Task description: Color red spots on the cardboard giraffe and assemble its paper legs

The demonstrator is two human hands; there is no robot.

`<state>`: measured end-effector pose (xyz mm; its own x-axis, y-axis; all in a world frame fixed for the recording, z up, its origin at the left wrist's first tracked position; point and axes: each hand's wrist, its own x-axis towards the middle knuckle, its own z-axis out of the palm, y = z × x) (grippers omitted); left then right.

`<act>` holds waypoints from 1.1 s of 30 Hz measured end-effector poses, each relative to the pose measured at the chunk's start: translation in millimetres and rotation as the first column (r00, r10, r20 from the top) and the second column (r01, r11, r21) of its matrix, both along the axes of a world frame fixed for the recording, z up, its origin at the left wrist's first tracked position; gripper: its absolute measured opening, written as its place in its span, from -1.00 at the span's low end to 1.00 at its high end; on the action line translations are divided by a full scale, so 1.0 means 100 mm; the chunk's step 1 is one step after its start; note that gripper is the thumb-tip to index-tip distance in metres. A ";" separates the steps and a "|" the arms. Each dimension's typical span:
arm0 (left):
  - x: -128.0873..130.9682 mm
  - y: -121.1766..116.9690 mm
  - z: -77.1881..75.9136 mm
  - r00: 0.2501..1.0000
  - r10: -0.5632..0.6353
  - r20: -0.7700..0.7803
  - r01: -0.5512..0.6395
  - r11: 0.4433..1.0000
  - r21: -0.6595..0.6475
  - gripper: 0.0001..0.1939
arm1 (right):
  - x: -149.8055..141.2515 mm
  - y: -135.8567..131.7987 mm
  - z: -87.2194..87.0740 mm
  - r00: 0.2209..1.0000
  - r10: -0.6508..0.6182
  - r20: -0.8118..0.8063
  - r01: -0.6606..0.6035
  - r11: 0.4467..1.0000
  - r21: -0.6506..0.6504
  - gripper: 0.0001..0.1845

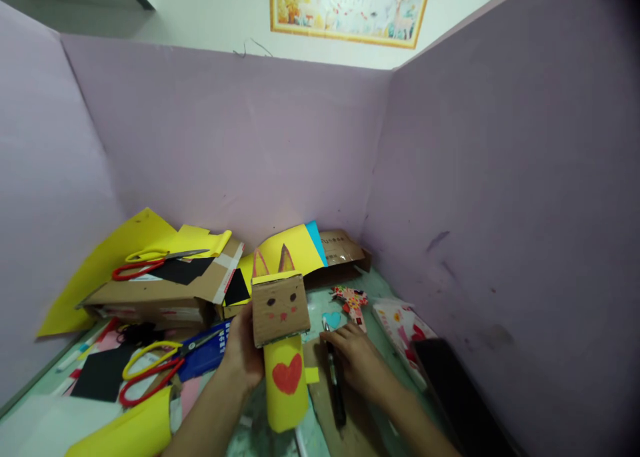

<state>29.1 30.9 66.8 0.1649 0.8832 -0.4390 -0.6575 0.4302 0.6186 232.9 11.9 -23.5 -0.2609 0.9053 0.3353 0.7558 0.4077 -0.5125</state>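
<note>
At left, scissors (181, 352) lie nearer than a box (160, 289). The left hand (244, 350) clasps a cardboard cat (280, 324) near the middle. The right hand (357, 357), apart, touches a pen (336, 394); whether it grips, I cannot tell.

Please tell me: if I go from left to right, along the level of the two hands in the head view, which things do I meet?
Black sheet → lower scissors → left hand → cat-faced figure → right hand → red-and-white packet → long dark object.
</note>
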 end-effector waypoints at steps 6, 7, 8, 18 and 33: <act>0.11 -0.06 -0.07 1.000 0.016 0.004 -0.016 0.999 0.048 -0.65 | -0.06 -0.09 0.11 0.942 -0.169 -0.290 0.189 0.981 0.042 -0.62; 0.13 -0.06 -0.08 1.000 0.014 0.005 -0.014 0.998 0.057 -0.65 | -0.09 -0.13 0.15 0.916 -0.183 -0.356 0.213 0.976 0.046 -0.62; 0.14 -0.07 -0.09 1.000 0.011 0.004 -0.011 0.998 0.065 -0.66 | -0.13 -0.18 0.19 0.890 -0.186 -0.416 0.227 0.973 0.051 -0.59; 0.20 -0.01 -0.34 0.999 0.030 -0.039 -0.025 0.989 0.145 -0.74 | -0.51 -0.50 0.41 0.781 -0.161 -0.604 0.166 0.985 -0.049 -0.05; 0.15 -0.02 -0.30 0.998 -0.051 0.028 0.044 0.976 0.213 -0.68 | -0.55 -0.52 0.12 0.884 0.060 -0.463 0.015 0.987 0.158 -0.13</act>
